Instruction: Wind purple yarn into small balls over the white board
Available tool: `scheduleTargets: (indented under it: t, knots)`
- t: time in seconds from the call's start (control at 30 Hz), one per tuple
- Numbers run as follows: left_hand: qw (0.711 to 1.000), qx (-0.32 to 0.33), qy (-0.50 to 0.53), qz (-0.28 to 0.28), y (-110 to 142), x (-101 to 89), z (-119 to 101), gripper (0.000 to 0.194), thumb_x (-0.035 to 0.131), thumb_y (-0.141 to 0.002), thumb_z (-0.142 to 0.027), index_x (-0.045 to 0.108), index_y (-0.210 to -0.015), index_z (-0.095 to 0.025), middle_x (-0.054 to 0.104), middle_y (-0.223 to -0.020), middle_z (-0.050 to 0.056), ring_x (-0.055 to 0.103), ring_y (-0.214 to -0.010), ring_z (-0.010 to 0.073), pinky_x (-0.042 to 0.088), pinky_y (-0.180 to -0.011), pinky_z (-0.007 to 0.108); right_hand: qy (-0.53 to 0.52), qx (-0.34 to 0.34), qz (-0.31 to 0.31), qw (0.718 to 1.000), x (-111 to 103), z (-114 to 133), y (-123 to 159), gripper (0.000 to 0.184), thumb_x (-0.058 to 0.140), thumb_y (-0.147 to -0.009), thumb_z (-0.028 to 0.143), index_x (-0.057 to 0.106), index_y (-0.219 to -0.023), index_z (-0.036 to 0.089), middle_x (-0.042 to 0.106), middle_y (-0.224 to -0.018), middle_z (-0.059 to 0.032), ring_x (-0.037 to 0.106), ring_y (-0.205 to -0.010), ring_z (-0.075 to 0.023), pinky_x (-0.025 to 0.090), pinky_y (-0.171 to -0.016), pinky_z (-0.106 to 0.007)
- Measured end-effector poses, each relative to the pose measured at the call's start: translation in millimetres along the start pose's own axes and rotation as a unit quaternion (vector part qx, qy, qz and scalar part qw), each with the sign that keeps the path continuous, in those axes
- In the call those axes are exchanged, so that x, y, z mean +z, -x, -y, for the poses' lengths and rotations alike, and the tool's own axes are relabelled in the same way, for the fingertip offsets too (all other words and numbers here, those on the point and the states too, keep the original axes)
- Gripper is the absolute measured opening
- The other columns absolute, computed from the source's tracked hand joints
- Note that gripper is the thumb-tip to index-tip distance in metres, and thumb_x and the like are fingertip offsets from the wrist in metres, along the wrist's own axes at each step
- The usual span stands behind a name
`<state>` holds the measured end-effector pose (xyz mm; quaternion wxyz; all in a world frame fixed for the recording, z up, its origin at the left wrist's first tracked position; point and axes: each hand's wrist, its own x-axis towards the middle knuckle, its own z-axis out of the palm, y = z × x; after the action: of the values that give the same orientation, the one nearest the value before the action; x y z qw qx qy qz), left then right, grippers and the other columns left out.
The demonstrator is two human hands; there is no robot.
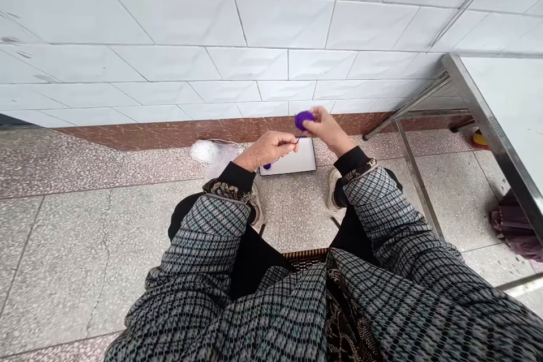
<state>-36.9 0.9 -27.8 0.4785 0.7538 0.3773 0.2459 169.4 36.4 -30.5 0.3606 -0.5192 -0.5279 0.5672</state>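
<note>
My right hand [326,129] grips a small purple ball of yarn [304,120] in front of the wall. From it a short dark purple strand [299,136] runs to my left hand [271,149], whose thumb and fingers pinch it. Below the hands a shallow white tray with a dark rim [314,159] lies on the floor between my feet. A second purple bit, seemingly yarn [267,166], shows at the tray's left side, partly hidden by my left hand.
White yarn [204,151] in a clear plastic bag lies left of the tray by the wall. A metal-framed table [487,107] stands at the right. Its legs reach the floor near my right foot [333,188]. Dark cloth [515,226] hangs beneath it. The tiled wall [263,62] is close ahead.
</note>
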Motion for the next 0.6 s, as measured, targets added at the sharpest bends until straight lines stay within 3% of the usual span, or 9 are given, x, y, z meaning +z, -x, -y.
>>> scheduleTargets:
  t: [0.03, 0.1, 0.17, 0.2, 0.3, 0.4, 0.53, 0.6]
  knots:
    - [1.000, 0.001, -0.005, -0.015, 0, -1.3, -1, 0.018, 0.056, -0.086, -0.027, 0.067, -0.077, -0.016, 0.062, -0.069, 0.001, 0.051, -0.059, 0.0104, 0.042, -0.060, 0.023, 0.063, 0.010, 0.038, 0.997, 0, -1, 2, 0.032, 0.074, -0.077, 0.013, 0.052, -0.099, 0.020, 0.062, -0.088, 0.0000, 0.058, -0.069, -0.0109, 0.053, -0.064, -0.025]
    - [0.998, 0.002, -0.021, -0.053, 0, -5.1, -2, 0.017, 0.056, -0.085, -0.026, 0.067, -0.077, -0.016, 0.063, -0.071, 0.001, 0.052, -0.062, 0.0115, 0.043, -0.062, 0.024, 0.142, 0.035, 0.177, 0.973, 0, 1, 8, 0.031, 0.074, -0.071, 0.007, 0.058, -0.095, 0.018, 0.063, -0.086, -0.0010, 0.058, -0.071, -0.0124, 0.053, -0.063, -0.025]
    - [0.995, 0.001, -0.038, -0.089, 0, -9.1, 0, 0.017, 0.055, -0.084, -0.025, 0.066, -0.076, -0.016, 0.062, -0.070, 0.001, 0.053, -0.065, 0.0128, 0.042, -0.064, 0.024, 0.104, 0.052, 0.295, 0.948, -1, 6, 13, 0.033, 0.074, -0.069, 0.008, 0.061, -0.098, 0.018, 0.066, -0.091, -0.0018, 0.060, -0.071, -0.0126, 0.054, -0.063, -0.026]
    - [0.994, -0.004, -0.042, -0.102, 0, -10.5, 1, 0.017, 0.055, -0.084, -0.026, 0.065, -0.076, -0.016, 0.061, -0.069, 0.001, 0.052, -0.065, 0.0132, 0.042, -0.064, 0.025, 0.051, 0.051, 0.316, 0.946, -2, 8, 15, 0.035, 0.074, -0.070, 0.012, 0.060, -0.101, 0.019, 0.067, -0.093, -0.0019, 0.061, -0.072, -0.0123, 0.055, -0.064, -0.026]
    - [0.993, -0.028, -0.044, -0.109, -2, -9.8, 7, 0.019, 0.052, -0.086, -0.028, 0.064, -0.077, -0.016, 0.053, -0.063, -0.002, 0.047, -0.060, 0.0124, 0.037, -0.060, 0.024, -0.130, 0.007, 0.237, 0.963, -4, 13, 14, 0.039, 0.076, -0.076, 0.028, 0.055, -0.108, 0.021, 0.067, -0.097, -0.0017, 0.063, -0.073, -0.0113, 0.057, -0.068, -0.027]
    - [0.996, -0.033, -0.049, -0.065, -3, -2.5, 8, 0.018, 0.051, -0.086, -0.027, 0.063, -0.077, -0.017, 0.050, -0.060, -0.004, 0.042, -0.056, 0.0112, 0.034, -0.058, 0.023, -0.214, -0.038, 0.127, 0.968, -2, 11, 7, 0.043, 0.077, -0.080, 0.040, 0.050, -0.109, 0.023, 0.065, -0.097, -0.0011, 0.064, -0.075, -0.0108, 0.057, -0.071, -0.026]
    - [0.998, 0.004, -0.052, 0.020, -1, 5.1, 1, 0.021, 0.052, -0.088, -0.029, 0.066, -0.078, -0.016, 0.062, -0.070, -0.001, 0.050, -0.063, 0.0118, 0.039, -0.064, 0.023, -0.141, -0.022, 0.044, 0.989, 6, 2, -1, 0.035, 0.074, -0.082, 0.029, 0.048, -0.104, 0.022, 0.063, -0.091, 0.0009, 0.060, -0.067, -0.0084, 0.054, -0.065, -0.024]
    - [0.998, 0.016, -0.058, 0.000, 0, 3.8, -2, 0.021, 0.052, -0.088, -0.029, 0.067, -0.079, -0.016, 0.066, -0.075, 0.001, 0.055, -0.068, 0.0132, 0.042, -0.069, 0.025, -0.028, 0.002, 0.048, 0.998, 8, -1, 0, 0.030, 0.071, -0.080, 0.016, 0.050, -0.100, 0.020, 0.061, -0.083, 0.0027, 0.055, -0.062, -0.0078, 0.049, -0.058, -0.021]
